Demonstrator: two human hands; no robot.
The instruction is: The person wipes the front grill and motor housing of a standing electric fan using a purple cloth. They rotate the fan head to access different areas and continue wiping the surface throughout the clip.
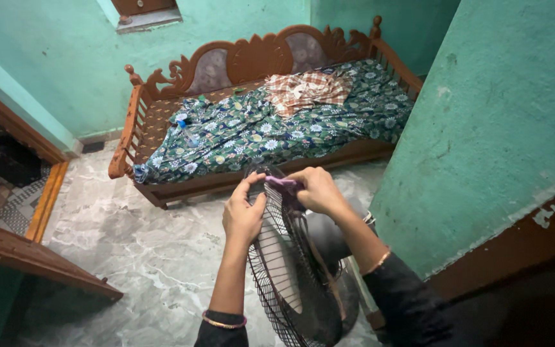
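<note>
**Two hands at the top rim of a fan guard**

Centre to lower centre of the frame: a black wire fan guard (284, 270) stands edge-on to the camera, its dark motor housing (325, 241) behind it to the right. The left hand (244, 215) grips the upper rim, fingers curled and pressed together over the wires, thumb raised toward the top. The right hand (319, 191) closes around the top of the rim, its fingers pinching a small purple piece (282, 182) that lies across the rim between the two hands; what the piece is cannot be told. Judged from the pose, the work goes best if the left hand steadies the guard against tipping while the right keeps a short, firm pinch close to the wires, so the purple piece does not slip along the rim.

Upper centre: a carved wooden daybed (162, 83) serves as the only holder of things in view. On it lie a green floral sheet (258, 132), bunched toward the left end, and a crumpled checked cloth (306, 90) near the backrest. A green wall (496, 115) fills the right; marbled floor (142, 250) spreads at lower left.
</note>
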